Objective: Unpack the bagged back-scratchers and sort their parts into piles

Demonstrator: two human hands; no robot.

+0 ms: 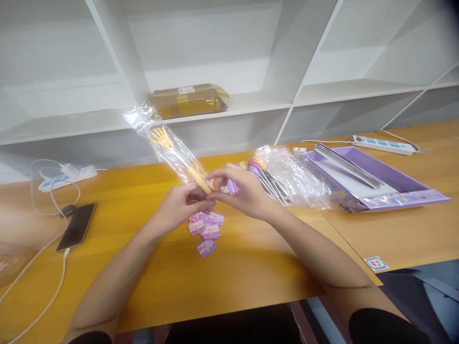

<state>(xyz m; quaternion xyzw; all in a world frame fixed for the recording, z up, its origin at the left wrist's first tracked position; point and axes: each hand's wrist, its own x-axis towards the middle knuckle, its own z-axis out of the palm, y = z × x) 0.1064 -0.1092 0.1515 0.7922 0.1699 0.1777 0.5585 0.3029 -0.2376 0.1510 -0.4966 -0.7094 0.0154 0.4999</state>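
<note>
A yellow back scratcher (pixel 196 177) with a hand-shaped head lies inside a long clear plastic bag (pixel 171 155), tilted up to the left above the table. My left hand (pixel 179 205) is closed around the lower end of the bag and handle. At the same end, my right hand (pixel 244 188) pinches with thumb and forefinger; its exact hold on bag or handle is partly hidden. Below my hands lie several small pink and purple printed cards (pixel 206 229). Beyond my right hand rests a bunch of back scratchers (pixel 270 181) with dark and silver rods. A striped piece (pixel 231 187) shows between my fingers.
Clear plastic bags (pixel 301 177) lie beside an open purple box (pixel 398 191) on the right. A taped cardboard parcel (pixel 188 101) sits on the white shelf (pixel 251 105). Left are a phone (pixel 77 227), white cables and a power strip (pixel 68 178); another power strip (pixel 383 145) lies back right.
</note>
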